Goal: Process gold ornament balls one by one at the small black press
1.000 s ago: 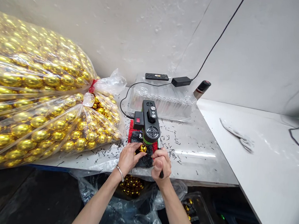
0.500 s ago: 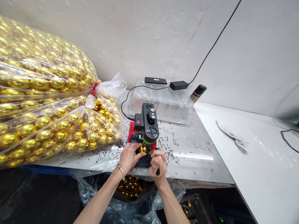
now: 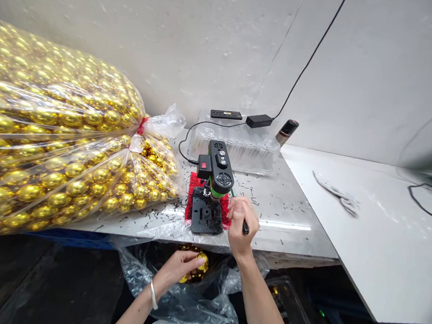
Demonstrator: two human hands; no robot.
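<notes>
A small black and green drill press (image 3: 221,170) stands at the table's front, its black base plate (image 3: 206,220) bare beneath the head, on a red mat (image 3: 190,210). My right hand (image 3: 243,224) is wrapped round the press's black-tipped lever, right of the base. Below the table edge, my left hand (image 3: 178,268) pinches a shiny gold ball (image 3: 203,262) between thumb and fingers. It is over an open plastic bag (image 3: 178,301) with more gold balls inside.
Large clear bags of gold balls (image 3: 59,154) fill the left side. Behind the press are a clear plastic tray (image 3: 235,156), a power adapter (image 3: 259,121), a remote (image 3: 226,115) and a spray can (image 3: 287,131). Pliers (image 3: 336,194) lie on the right table.
My left hand has moved from under the press down to the bag, with a gold ball. My right hand, still on the lever, has shifted up and right.
</notes>
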